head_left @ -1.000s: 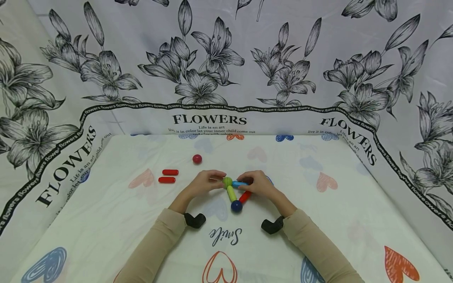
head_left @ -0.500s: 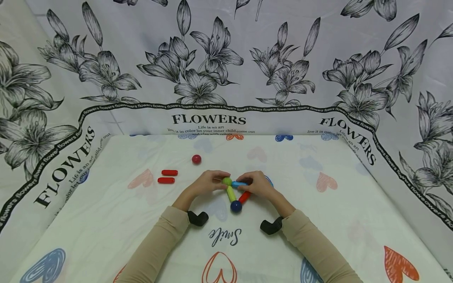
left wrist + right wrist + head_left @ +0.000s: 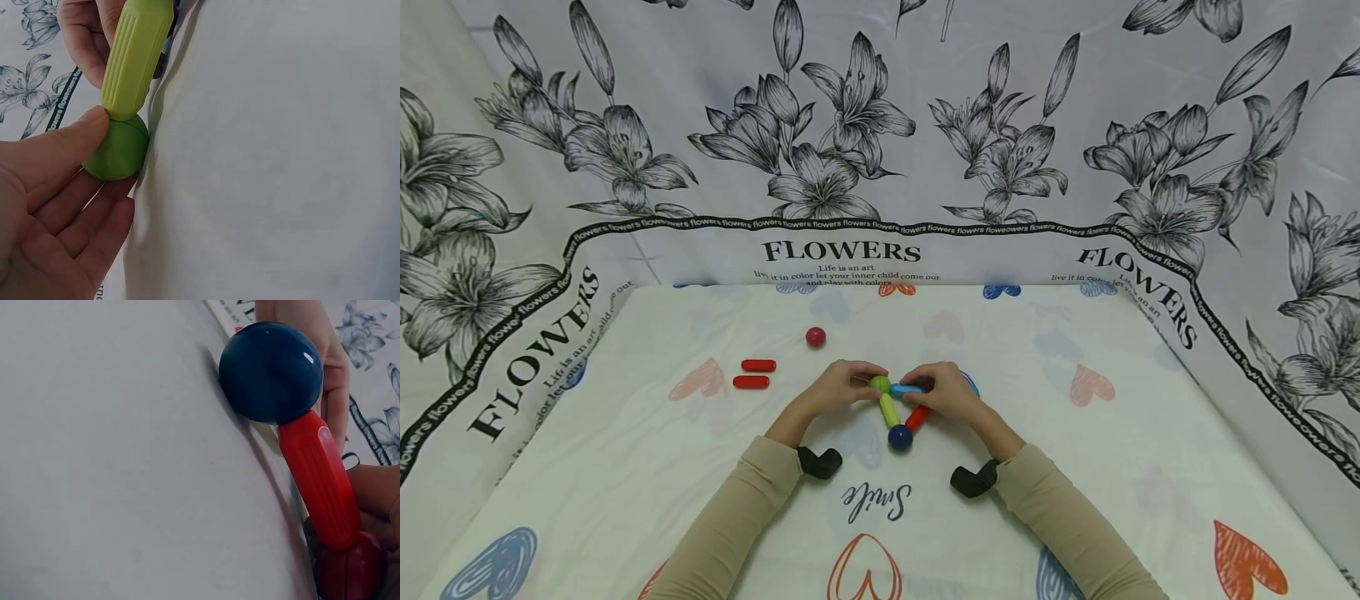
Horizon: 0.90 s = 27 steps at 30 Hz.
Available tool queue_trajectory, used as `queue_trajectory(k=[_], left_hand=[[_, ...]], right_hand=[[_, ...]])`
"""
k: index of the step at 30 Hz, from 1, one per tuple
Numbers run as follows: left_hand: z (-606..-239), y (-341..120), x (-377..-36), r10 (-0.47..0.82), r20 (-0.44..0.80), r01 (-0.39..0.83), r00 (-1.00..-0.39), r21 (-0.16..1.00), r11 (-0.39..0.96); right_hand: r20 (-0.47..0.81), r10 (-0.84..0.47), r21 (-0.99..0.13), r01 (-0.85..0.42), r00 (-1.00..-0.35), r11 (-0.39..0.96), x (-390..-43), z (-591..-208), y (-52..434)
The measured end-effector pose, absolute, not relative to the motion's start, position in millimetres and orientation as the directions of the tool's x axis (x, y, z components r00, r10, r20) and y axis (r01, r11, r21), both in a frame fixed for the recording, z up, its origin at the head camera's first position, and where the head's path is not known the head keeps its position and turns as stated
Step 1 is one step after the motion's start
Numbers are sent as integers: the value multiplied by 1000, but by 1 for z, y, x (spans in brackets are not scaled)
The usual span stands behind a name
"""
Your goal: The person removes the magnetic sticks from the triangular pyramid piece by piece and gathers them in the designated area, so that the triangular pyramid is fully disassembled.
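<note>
Two hands at a small triangle of sticks and balls on a heart-print cloth.

The left hand (image 3: 837, 387) pinches the green ball (image 3: 881, 384) between thumb and fingers; a green stick (image 3: 890, 410) runs from it down to the blue ball (image 3: 900, 437), nearest the person. The right hand (image 3: 945, 390) curls round a red ball (image 3: 351, 574) where the red stick (image 3: 918, 417) and blue stick (image 3: 907, 389) meet. Well left of the left hand lie two loose red sticks (image 3: 754, 373), with another red ball (image 3: 816, 337) just beyond.

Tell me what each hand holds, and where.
Left hand pinches the green ball. Right hand grips the corner with the red ball.
</note>
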State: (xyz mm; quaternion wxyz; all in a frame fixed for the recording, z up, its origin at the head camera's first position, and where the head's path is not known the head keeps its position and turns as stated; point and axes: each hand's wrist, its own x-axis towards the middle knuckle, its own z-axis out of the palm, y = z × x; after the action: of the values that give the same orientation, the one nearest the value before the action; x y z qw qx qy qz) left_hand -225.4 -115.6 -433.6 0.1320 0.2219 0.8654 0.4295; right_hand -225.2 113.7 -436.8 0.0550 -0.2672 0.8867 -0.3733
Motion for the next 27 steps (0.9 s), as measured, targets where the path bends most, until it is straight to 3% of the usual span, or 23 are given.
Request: queue_trajectory(k=[15, 27], left_hand=[[-432, -119, -224, 461, -84, 219, -883, 796, 564], [-429, -118, -223, 465, -82, 228, -881, 788, 572]], right_hand=[[75, -446, -699, -366, -892, 614, -228, -439, 110], [144, -415, -725, -381, -898, 573, -219, -429, 110]])
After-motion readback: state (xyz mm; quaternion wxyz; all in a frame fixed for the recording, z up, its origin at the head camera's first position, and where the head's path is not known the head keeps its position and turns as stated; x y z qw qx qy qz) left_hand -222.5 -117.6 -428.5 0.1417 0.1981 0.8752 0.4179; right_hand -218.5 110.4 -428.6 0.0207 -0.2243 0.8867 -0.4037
